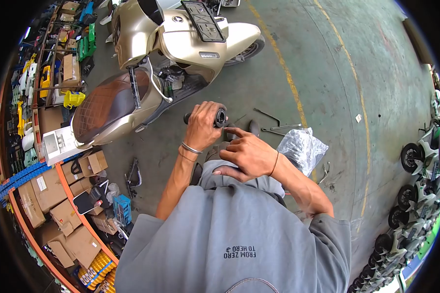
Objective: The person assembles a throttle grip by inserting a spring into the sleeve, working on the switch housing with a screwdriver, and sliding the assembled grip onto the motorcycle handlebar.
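Note:
My left hand (204, 123) is wrapped round a black cylindrical part (221, 117), whose round hollow end points to the right. Just right of and below that end is my right hand (249, 155), its index finger stretched toward the part and its thumb apart, holding nothing. Whether the fingertip touches the part I cannot tell. A beige scooter (190, 44) with a brown seat stands beyond my hands, to the upper left. On the floor right of my hands lie a clear plastic bag (303, 149) and metal tools (278, 128).
Shelves with cardboard boxes (66, 217) and loose parts line the left side. A blue basket (122, 210) is beside them. Yellow lines (291, 80) run along the green floor. Several motorcycles (413, 158) stand in a row at the right edge.

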{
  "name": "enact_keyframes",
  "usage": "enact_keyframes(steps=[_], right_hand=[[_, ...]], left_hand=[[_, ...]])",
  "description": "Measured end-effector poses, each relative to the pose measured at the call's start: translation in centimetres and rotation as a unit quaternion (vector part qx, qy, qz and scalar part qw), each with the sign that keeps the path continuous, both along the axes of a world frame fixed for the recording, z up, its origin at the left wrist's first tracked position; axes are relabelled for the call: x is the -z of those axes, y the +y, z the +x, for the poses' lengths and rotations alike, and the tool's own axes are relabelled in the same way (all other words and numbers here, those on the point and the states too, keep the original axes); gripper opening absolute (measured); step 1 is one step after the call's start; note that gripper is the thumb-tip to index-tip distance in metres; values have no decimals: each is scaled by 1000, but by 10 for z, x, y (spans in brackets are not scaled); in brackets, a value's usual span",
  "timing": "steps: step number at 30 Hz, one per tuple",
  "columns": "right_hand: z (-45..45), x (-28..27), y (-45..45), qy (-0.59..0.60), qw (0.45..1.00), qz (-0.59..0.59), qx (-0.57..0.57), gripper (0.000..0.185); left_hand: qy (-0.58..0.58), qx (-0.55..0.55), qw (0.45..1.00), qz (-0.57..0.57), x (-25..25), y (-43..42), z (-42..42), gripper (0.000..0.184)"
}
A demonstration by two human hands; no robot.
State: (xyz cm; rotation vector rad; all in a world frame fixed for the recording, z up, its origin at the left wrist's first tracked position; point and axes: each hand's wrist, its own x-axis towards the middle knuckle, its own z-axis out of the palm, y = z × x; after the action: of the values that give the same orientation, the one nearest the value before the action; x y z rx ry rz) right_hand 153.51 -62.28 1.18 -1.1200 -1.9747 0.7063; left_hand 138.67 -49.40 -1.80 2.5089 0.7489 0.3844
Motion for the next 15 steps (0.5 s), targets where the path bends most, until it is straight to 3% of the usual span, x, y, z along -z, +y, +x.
enact_keyframes(steps=[2, 4, 5, 6, 7, 8, 10, 15], right_hand=[[8, 1, -2, 146, 987, -52, 34, 51], [12, 12, -4, 338, 925, -141, 96, 56], [9, 18, -7, 514, 823, -213, 112, 59], [6, 21, -8, 664, 683, -278, 123, 63], [8, 26, -2, 779, 572, -244, 82, 68], [14, 27, -3, 828, 495, -246, 91, 66], [21, 20, -4, 851, 439, -263, 119, 66], [18, 23, -7, 875, 402, -243, 119, 63]], left_hand=[[1, 10, 1000, 6, -1, -3, 2, 29], [-1, 15, 1000, 13, 0, -10, 7, 37], [-1, 17, 999, 36, 3, -14, 9, 45], [-9, 11, 998, 56, 6, -16, 9, 47], [-16, 7, 997, 73, 10, -19, 8, 49], [-22, 1, 996, 90, 14, -23, 5, 51], [-28, -19, 993, 110, 18, -30, 0, 54], [-17, -49, 994, 93, 22, -33, -11, 48]])
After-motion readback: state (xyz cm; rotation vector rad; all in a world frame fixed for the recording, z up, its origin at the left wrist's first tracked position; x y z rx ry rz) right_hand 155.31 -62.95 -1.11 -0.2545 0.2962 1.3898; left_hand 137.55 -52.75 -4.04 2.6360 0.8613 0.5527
